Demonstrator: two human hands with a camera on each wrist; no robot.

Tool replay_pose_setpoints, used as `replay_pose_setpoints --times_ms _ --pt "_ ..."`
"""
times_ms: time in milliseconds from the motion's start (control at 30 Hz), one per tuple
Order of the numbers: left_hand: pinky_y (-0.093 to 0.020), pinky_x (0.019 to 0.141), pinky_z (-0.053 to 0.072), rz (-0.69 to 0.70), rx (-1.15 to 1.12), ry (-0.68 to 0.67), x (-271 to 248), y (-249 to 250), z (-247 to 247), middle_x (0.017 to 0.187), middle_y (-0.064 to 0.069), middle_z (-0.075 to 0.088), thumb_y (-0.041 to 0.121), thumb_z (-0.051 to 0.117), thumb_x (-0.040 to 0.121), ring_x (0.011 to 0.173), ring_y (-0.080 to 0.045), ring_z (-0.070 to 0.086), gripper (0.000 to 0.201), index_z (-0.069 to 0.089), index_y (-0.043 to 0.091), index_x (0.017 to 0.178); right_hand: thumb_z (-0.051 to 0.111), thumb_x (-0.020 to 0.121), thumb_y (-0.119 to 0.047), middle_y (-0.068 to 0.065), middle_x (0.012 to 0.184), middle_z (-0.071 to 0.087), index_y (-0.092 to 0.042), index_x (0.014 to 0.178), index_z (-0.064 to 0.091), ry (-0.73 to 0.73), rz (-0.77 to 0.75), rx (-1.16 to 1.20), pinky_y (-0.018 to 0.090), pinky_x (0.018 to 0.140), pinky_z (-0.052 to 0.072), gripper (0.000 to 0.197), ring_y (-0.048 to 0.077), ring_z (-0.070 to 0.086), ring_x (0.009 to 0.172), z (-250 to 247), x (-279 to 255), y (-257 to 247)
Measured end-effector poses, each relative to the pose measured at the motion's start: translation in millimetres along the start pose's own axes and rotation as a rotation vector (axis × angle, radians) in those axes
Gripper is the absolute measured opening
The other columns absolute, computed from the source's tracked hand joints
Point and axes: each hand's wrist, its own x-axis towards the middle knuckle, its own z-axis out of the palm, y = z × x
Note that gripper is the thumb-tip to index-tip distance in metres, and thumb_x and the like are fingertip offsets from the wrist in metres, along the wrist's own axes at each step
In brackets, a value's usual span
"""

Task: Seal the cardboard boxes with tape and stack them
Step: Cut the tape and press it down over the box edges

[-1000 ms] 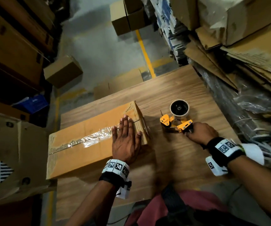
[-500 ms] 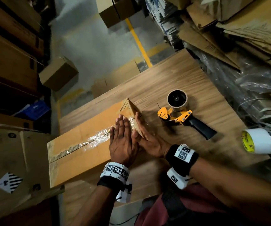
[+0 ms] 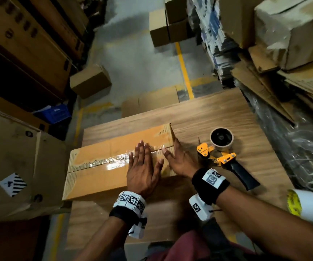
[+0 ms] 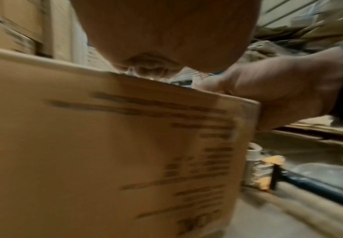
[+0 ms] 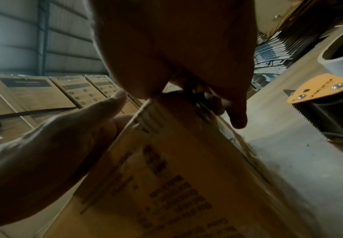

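Both hands, left (image 3: 142,172) and right (image 3: 180,161), press flat on box (image 3: 99,178) (tape dispenser (image 3: 225,157) just beside).

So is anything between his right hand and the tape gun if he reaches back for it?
Nothing visible: only bare table lies between the right hand, resting on the box end, and the tape gun.

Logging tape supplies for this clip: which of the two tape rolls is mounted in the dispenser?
The tan-cored roll on the yellow-and-black dispenser right of the box. The white roll lies loose at the table's right edge.
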Motion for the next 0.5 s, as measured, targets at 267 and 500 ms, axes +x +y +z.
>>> replay_pose_setpoints --times_ms 267,500 --pt "-0.044 0.130 -0.004 0.028 0.017 -0.117 3.0 -14.7 1.8 0.169 -0.001 -0.024 0.091 -0.013 0.082 0.159 -0.017 -0.019 0.113 -0.010 0.015 0.165 0.040 0.109 -0.046 0.017 0.166 0.031 -0.011 0.164 0.010 0.043 0.100 -0.109 0.032 0.115 0.031 0.072 0.035 0.038 0.148 4.0 -5.1 -12.2" --pt "-0.051 0.128 -0.006 -0.042 0.084 -0.072 -18.9 -91.9 -1.3 0.171 -0.007 -0.022 0.095 -0.004 0.082 0.159 -0.023 -0.019 0.120 -0.005 0.010 0.166 0.035 0.093 -0.040 0.022 0.171 -0.006 -0.006 0.164 0.003 0.323 0.019 -0.549 0.056 0.127 0.006 0.084 0.034 -0.006 0.159 20.5 -14.8 -32.0"
